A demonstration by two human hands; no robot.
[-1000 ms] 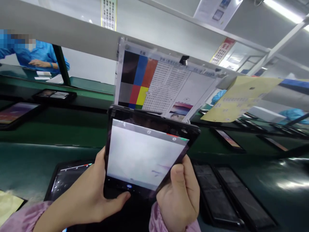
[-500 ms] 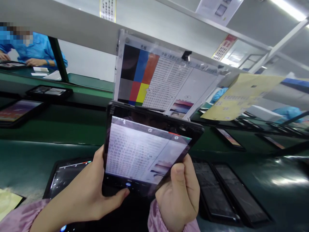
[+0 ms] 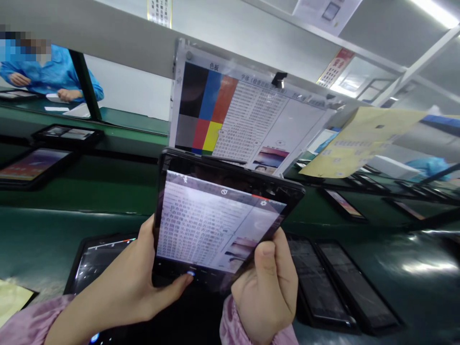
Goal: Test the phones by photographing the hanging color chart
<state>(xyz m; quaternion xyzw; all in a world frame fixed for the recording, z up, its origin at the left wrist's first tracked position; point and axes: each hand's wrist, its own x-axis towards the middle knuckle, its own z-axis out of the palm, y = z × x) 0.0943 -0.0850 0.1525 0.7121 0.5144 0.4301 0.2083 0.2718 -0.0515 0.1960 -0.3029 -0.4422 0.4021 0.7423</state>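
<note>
A black tablet (image 3: 215, 220) is held up, tilted, between my two hands. On its lit screen is a camera picture of printed text lines and part of a photo. My left hand (image 3: 143, 278) grips the left edge, its thumb at the blue button low on the screen. Wrapped round the lower right edge is my right hand (image 3: 268, 282), thumb along the front; its other fingers are partly hidden behind the tablet. Just behind the tablet hangs a test chart (image 3: 247, 110) in a clear sleeve, with colour blocks, text lines and a small photo.
Another tablet (image 3: 97, 258) lies under my left forearm. Two dark tablets (image 3: 319, 282) rest side by side at the right. More tablets (image 3: 34, 165) lie on the green bench beyond. A yellow sheet (image 3: 362, 141) hangs at the right. A co-worker in blue (image 3: 53, 72) sits opposite.
My left thumb has moved slightly up onto the blue button. The text on the screen looks sharper. The co-worker's hands have shifted. My grip on the tablet is the same.
</note>
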